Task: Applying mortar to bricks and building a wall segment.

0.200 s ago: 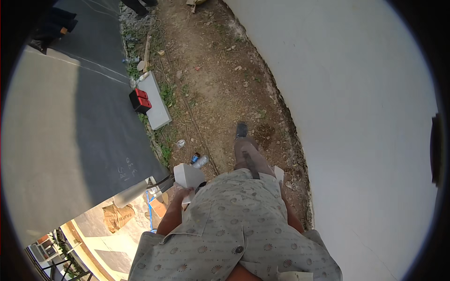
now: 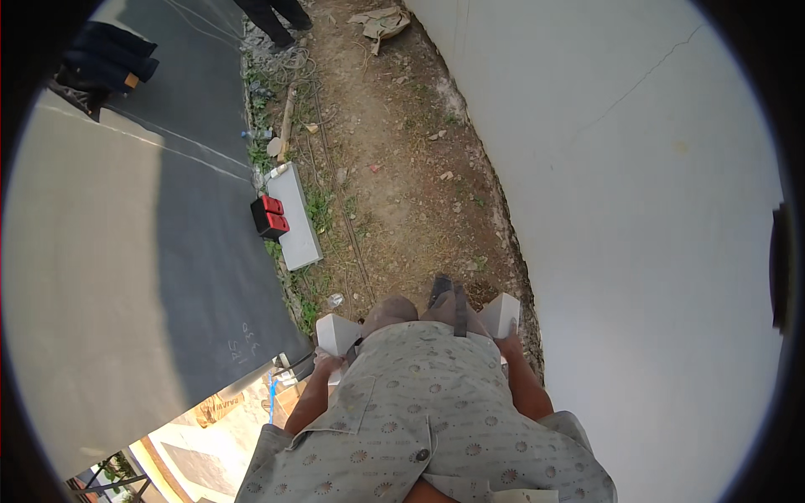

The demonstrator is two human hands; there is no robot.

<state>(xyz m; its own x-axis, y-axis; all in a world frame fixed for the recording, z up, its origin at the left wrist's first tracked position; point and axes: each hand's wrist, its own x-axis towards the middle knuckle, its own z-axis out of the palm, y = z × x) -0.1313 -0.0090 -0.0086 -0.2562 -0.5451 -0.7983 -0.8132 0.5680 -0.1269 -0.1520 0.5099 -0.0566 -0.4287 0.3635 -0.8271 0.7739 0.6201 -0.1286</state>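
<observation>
Head view: the left hand holds the left white block beside the left hip; its fingers are closed on the block. The right hand holds the right white block at the opposite hip, fingers likewise closed, though their undersides are hidden. One block per side probably balances the load and leaves the knees free to move.

The dirt path is bounded by a dark grey wall on the left and a white wall on the right, which limits sideways clearance. A red-and-black box rests on a pale slab along the left edge, probably to stay off the soil. Cables along the path present a trip hazard. Farther ahead are a crumpled brown sack and another person's legs.
</observation>
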